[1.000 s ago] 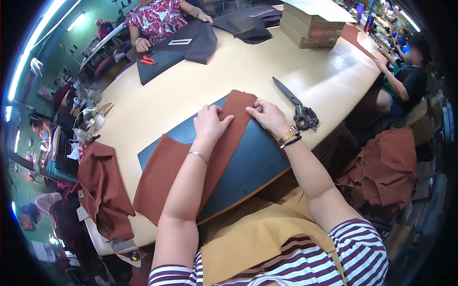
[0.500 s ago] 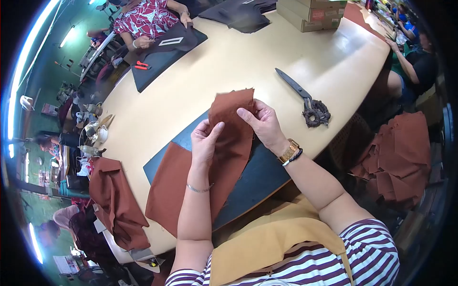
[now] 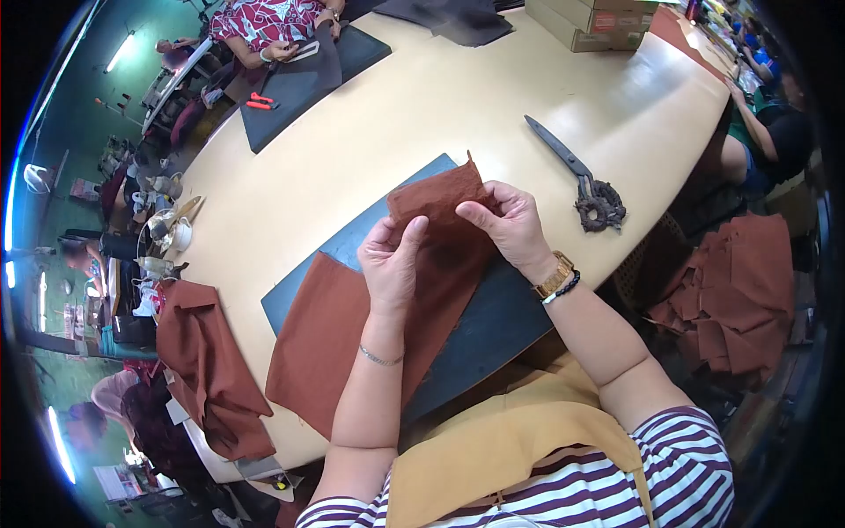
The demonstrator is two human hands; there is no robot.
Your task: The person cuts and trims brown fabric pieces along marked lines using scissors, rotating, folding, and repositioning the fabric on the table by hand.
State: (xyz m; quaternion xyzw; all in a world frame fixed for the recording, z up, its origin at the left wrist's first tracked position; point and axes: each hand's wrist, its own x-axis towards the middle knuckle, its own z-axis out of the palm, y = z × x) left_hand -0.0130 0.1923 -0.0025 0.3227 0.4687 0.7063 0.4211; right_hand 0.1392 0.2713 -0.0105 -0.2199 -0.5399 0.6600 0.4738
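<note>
Both of my hands grip one piece of rust-brown fabric (image 3: 440, 255) near its far end, which is folded over and raised off the table. My left hand (image 3: 393, 255) pinches the left side of the fold, thumb on top. On the right side, my right hand (image 3: 510, 224) holds the edge between thumb and fingers. The rest of the fabric, with another brown part (image 3: 317, 334) at the left, lies over a dark blue board (image 3: 493, 326). Fingers under the cloth are hidden.
Large black scissors (image 3: 576, 176) with wrapped handles lie to the right. More brown fabric hangs over the left table edge (image 3: 207, 352); a brown pile (image 3: 731, 299) is at the right. Across the table (image 3: 440, 106), a person handles dark cloth beside red snips (image 3: 261, 101). Cardboard boxes (image 3: 607, 26) stand behind.
My hands have shifted slightly right in view, still on the fabric. Its far end has folded down toward me, showing more of the board behind. The person opposite has shifted the dark cloth.
</note>
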